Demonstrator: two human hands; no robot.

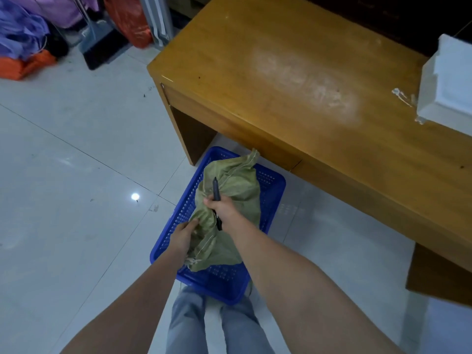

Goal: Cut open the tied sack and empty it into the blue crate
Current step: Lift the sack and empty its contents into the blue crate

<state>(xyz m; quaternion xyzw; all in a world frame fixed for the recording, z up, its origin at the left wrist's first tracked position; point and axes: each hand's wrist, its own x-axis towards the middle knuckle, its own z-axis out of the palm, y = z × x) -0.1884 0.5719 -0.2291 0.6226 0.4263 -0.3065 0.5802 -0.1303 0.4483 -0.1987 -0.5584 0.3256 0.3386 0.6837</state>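
Note:
A green woven sack (235, 185) lies in the blue perforated crate (273, 190), which stands on the tiled floor in front of my legs. My right hand (223, 206) grips a bunch of the sack's cloth together with a dark knife (216, 191); the closed or slim dark tool points away from me above the fist and its other end shows below the hand. My left hand (185, 236) holds the near end of the sack, where pale threads and a white seam show. What the sack contains is hidden.
A yellow wooden desk (293, 80) stands right of the crate, its edge overhanging the crate's far corner. A white foam box (449, 83) rests on the desk's right end. Coloured bags (23, 29), a dustpan (99, 39) and an orange bag (130, 21) crowd the far left floor.

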